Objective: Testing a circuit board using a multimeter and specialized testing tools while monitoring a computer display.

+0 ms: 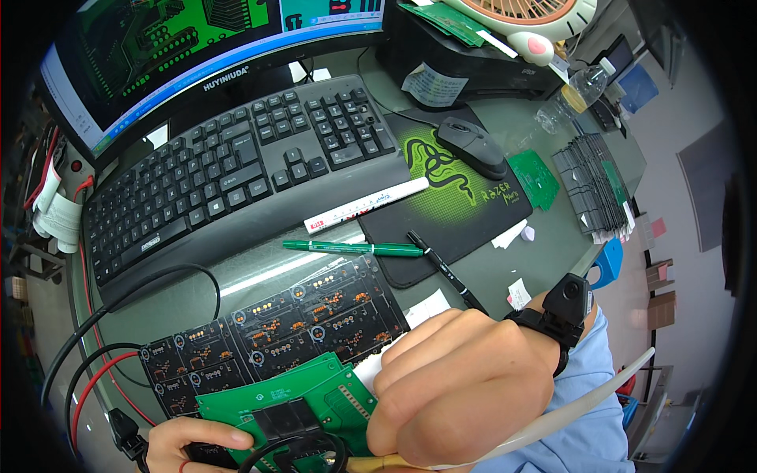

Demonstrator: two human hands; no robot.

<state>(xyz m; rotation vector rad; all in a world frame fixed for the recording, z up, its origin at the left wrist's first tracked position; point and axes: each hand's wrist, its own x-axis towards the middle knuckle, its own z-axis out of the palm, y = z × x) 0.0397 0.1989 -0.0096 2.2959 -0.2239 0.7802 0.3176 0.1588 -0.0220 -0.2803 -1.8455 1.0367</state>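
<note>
My left hand (185, 443) grips the left edge of a green circuit board (276, 386), its thumb lying on top. More than one green board seems stacked there. A black block (285, 419) and a looped black cable (341, 449) are over the board's near part. My closed right hand (465, 378) is at the board's right side, fingers curled around a long pale curved tool (579, 404) with a yellowish part near the fingers. The tool's tip is hidden. Under the green board lies a black circuit panel (272, 331) with repeated sections.
Behind are a black keyboard (236, 169), a monitor (181, 47) and a mouse (471, 148) on a mouse pad (441, 213). A white marker (367, 205), green pen (351, 248) and black pen (445, 270) lie between. Stacked boards (591, 185) and a bottle (574, 96) stand right.
</note>
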